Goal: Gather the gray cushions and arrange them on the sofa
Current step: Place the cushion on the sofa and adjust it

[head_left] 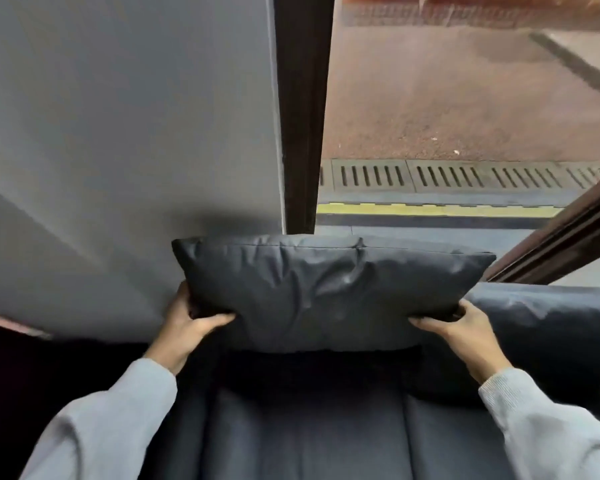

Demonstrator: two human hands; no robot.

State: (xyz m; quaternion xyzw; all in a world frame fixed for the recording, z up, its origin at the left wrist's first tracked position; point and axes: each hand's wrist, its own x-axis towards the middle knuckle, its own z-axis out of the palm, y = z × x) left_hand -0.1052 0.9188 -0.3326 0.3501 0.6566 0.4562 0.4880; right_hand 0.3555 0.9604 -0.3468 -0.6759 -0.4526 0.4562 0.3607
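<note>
Head view: hands gripping cushion

A plain gray wall fills the upper left. Beside it stands a dark vertical window frame post. Through the glass lies reddish-brown pavement, a slotted metal drain grate running across, and nearer, a yellow strip along the threshold.
</note>
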